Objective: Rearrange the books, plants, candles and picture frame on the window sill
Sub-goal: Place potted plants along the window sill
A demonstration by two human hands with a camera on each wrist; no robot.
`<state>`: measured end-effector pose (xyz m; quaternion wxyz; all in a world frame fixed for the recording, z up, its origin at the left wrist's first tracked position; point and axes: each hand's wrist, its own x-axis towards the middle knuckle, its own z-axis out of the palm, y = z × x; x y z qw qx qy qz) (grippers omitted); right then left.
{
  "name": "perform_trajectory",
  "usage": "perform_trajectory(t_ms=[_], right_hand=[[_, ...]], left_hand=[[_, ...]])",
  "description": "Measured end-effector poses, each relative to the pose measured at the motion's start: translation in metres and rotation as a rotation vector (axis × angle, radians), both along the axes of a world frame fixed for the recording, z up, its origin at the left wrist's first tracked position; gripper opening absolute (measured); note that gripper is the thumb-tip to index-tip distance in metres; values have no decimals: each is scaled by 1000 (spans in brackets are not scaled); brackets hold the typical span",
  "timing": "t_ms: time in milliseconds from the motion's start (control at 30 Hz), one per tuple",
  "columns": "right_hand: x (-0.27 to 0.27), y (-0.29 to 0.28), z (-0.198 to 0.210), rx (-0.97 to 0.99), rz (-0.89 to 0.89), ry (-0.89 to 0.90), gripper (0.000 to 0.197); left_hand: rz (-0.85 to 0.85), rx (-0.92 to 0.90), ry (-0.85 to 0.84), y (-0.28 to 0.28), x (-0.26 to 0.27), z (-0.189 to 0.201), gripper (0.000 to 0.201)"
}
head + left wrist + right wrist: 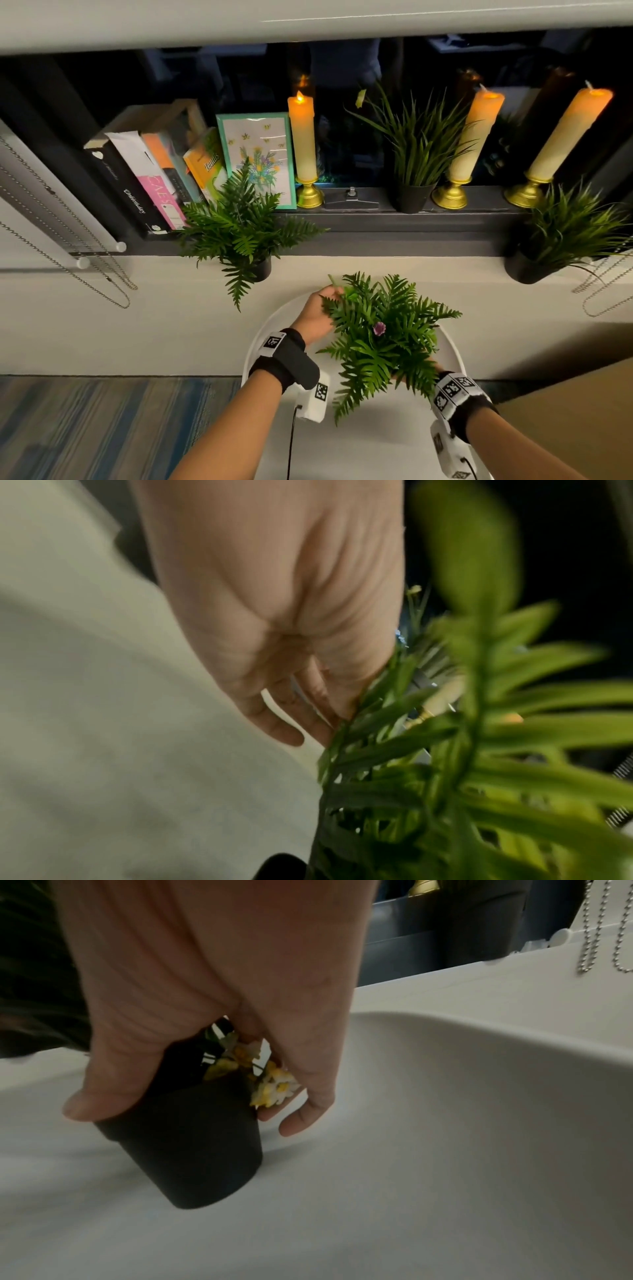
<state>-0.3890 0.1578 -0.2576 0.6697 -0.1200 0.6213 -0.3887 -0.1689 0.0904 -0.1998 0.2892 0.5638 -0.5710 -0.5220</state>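
A fern plant with a small purple flower (380,339) stands in a black pot (192,1145), tilted on a round white table (274,322). My right hand (186,1115) grips the pot near its rim, thumb on one side and fingers on the other; in the head view the fronds hide most of this hand. My left hand (330,294) reaches into the leaves at the plant's left and pinches a frond (359,723). On the window sill stand books (144,185), a picture frame (257,150), another fern (239,229), two grass plants (416,147) (568,233) and three candles (302,137) (474,137) (568,133).
Blind bead chains hang at the left (68,246) and at the right (603,291) of the sill. A window latch (351,200) sits between the left candle and the middle grass plant. A brown surface (565,411) lies at the lower right, striped carpet (102,428) at the lower left.
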Motion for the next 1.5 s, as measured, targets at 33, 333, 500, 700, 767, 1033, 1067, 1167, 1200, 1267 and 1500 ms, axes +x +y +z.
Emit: perform_trajectory(t_ms=[33, 333, 500, 700, 767, 1033, 1067, 1167, 1200, 1267, 1500], right_hand=[[1, 0, 3, -5, -7, -26, 35], [21, 11, 38, -34, -89, -173, 41], [-11, -5, -69, 31, -150, -60, 39], [23, 19, 33, 38, -184, -99, 27], [18, 11, 20, 0, -220, -51, 23], [13, -10, 12, -58, 85, 26, 27], [9, -16, 4, -23, 171, 162, 32], [1, -26, 18, 87, 420, 353, 35], [-2, -26, 39, 98, 544, 456, 43], [-25, -30, 69, 20, 804, 717, 62], [-56, -69, 160, -486, 740, 1221, 14]], left_hand=[[-4, -52, -47, -1, 4, -3, 34], [82, -117, 42, 1, 21, 10, 19], [114, -111, 127, 7, 12, 19, 12], [61, -95, 188, 8, 12, 43, 19], [69, -137, 214, 4, 17, 56, 19], [283, -512, 153, 0, 33, 112, 12], [292, -565, 129, 2, 34, 117, 15], [237, -656, 142, 14, 28, 132, 20], [221, -652, 188, 19, 23, 137, 21], [189, -632, 281, 29, 14, 147, 22], [-74, -661, 240, 38, -4, 136, 36]])
